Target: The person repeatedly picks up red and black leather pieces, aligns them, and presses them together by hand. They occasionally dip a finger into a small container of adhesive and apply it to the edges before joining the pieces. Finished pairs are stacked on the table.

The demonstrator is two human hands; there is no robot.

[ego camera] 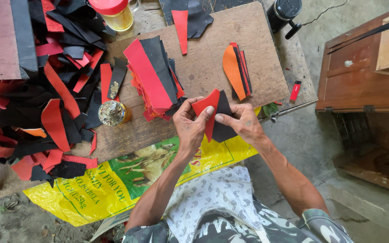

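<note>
Person, seen from above by the head camera. Both forearms bare from elbow to wrist; no watch, ring or glove visible on the left hand point(193, 127) or right hand point(241, 123). Short sleeves in a camouflage print of dark green, grey and black, cut off by the lower edge of the frame. Lap covered by a white cloth with a small repeated grey pattern, possibly an apron or a loose rag; which one cannot be told. Camouflage fabric shows again below this cloth.
</note>
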